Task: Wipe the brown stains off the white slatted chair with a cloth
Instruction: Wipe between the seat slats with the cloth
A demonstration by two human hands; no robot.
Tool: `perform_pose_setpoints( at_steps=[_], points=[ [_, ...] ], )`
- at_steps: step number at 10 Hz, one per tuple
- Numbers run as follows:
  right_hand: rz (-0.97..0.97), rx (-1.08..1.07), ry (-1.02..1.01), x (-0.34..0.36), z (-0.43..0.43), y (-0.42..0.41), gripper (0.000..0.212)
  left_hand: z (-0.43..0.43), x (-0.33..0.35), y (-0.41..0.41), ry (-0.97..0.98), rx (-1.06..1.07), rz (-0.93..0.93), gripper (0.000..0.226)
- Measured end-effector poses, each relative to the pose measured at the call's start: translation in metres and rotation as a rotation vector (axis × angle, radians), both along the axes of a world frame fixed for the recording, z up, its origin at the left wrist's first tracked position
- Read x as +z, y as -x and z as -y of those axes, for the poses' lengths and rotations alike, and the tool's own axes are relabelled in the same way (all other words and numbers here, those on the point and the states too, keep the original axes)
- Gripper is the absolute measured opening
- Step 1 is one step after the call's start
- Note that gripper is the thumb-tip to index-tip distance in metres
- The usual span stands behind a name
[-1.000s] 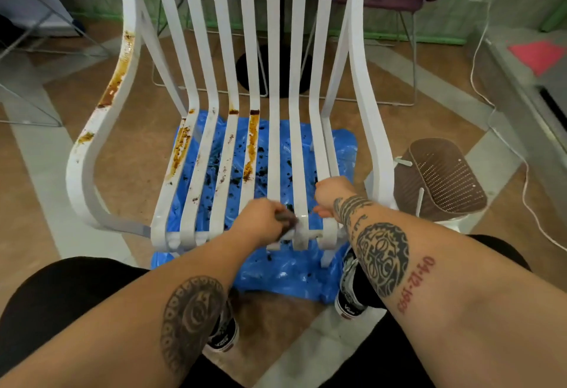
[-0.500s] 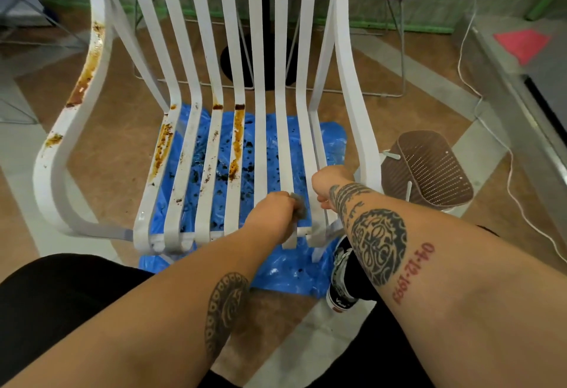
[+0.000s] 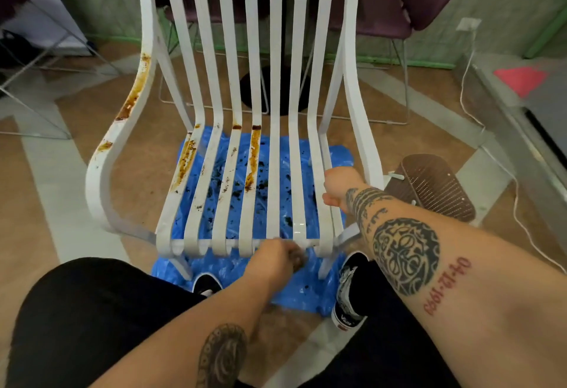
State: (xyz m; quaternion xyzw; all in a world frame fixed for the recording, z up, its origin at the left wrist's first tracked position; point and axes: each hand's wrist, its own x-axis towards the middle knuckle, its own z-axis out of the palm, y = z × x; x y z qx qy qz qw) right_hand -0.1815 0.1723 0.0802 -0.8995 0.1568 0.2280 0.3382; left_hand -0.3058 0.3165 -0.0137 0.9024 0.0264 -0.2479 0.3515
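The white slatted chair (image 3: pixel 273 148) stands on a blue plastic sheet (image 3: pixel 302 288) spread over the floor, its front edge nearest the camera. The left hand (image 3: pixel 274 260) is closed at that front edge, below the slat ends right of centre, with a small dark wad of cloth (image 3: pixel 298 260) pinched in its fingers and touching the rail there. The right hand (image 3: pixel 339 183) is curled around the rightmost seat slat, farther back along the chair than the left hand, gripping it beside the right armrest. Brown stains (image 3: pixel 252 157) run down a slat left of the chair's centre; more streak the leftmost seat slat and the left armrest (image 3: pixel 133 98). The slats on the chair's right half look clean and glossy. Dark crumbs dot the sheet under the seat. A brown perforated panel (image 3: pixel 435 186) lies on the floor just right of the chair, and two black shoes rest on the sheet's near edge, beneath the chair's front
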Motion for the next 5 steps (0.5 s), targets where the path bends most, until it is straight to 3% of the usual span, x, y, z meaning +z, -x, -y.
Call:
perform_pose_setpoints(
  at_steps=[1,2,3,4,5],
  points=[
    [0.019,0.120,0.119,0.022,-0.004,-0.003,0.022,0.003,0.019,-0.035,0.081,0.149,0.161,0.020],
    [-0.014,0.006,0.103,0.023,-0.011,0.005,0.031,0.014,0.031,-0.065,0.076,0.252,0.222,0.025],
    [-0.116,0.044,0.168,0.004,-0.010,0.013,0.029,0.021,0.025,-0.091,0.086,0.308,0.267,0.027],
    [-0.112,-0.347,-0.151,-0.032,-0.008,0.027,0.019,0.027,0.014,-0.109,0.047,0.277,0.262,0.027],
    [-0.056,-0.475,-0.198,-0.062,-0.010,0.040,0.037,0.036,0.008,-0.124,0.031,0.191,0.267,0.030]
  ],
)
